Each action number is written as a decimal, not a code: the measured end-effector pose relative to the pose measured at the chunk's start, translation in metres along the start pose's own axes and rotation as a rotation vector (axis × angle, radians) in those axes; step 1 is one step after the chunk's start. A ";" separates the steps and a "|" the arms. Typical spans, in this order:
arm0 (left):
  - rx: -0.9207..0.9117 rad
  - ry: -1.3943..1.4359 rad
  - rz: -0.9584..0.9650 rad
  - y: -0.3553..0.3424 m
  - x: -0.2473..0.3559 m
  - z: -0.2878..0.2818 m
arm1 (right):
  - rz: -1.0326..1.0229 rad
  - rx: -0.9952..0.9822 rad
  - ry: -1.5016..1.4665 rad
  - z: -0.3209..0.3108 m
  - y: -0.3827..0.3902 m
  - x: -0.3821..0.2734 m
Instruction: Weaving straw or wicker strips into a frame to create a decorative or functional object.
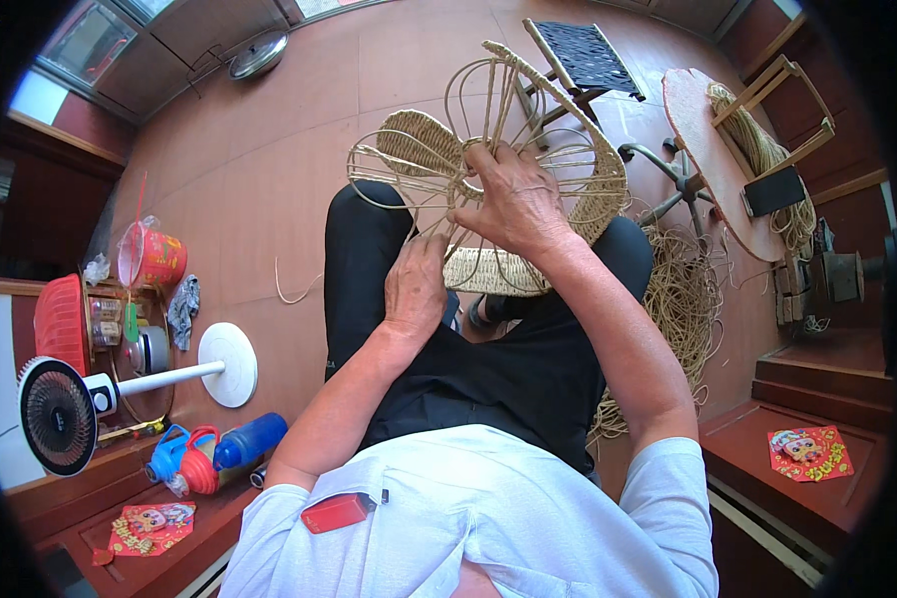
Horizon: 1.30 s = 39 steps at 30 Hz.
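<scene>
Over my knees rests a flower-shaped wicker piece, partly woven in tan cord and partly bare looped rods. Its hub, where the rods meet, lies beneath the fingers of my right hand, which are bent and closed around the rods there. My left hand is lower and to the left, its fingertips pinched on thin rods at the near side of the piece. A woven band shows between my hands, and a curved woven edge runs up the right side. The fingertips are partly hidden among the rods.
A heap of loose cord lies right of my leg. Beyond stand a stool with a dark woven seat and a round table bearing cord bundles and a phone. At left are a white fan and bottles.
</scene>
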<state>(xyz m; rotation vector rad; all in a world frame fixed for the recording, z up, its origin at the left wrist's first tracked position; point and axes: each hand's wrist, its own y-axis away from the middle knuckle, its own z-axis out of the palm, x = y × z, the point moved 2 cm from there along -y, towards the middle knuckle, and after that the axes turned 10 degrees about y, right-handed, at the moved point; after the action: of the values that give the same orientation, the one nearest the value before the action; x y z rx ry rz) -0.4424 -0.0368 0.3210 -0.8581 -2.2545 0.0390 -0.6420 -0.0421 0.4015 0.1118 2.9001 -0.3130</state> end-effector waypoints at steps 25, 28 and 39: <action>0.232 -0.206 0.507 -0.115 0.011 -0.066 | 0.233 0.212 -0.376 -0.001 -0.033 0.079; 0.272 -0.241 0.648 -0.138 0.006 -0.093 | 0.469 0.057 -0.929 0.009 -0.023 0.070; -0.007 -0.223 0.754 -0.054 0.004 -0.071 | 0.810 0.221 -1.586 0.053 0.073 -0.016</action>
<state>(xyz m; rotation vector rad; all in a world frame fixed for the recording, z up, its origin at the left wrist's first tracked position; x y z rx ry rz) -0.4307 -0.0911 0.3904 -1.7278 -1.9918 0.4903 -0.6075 0.0169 0.3395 0.6668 1.1115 -0.3202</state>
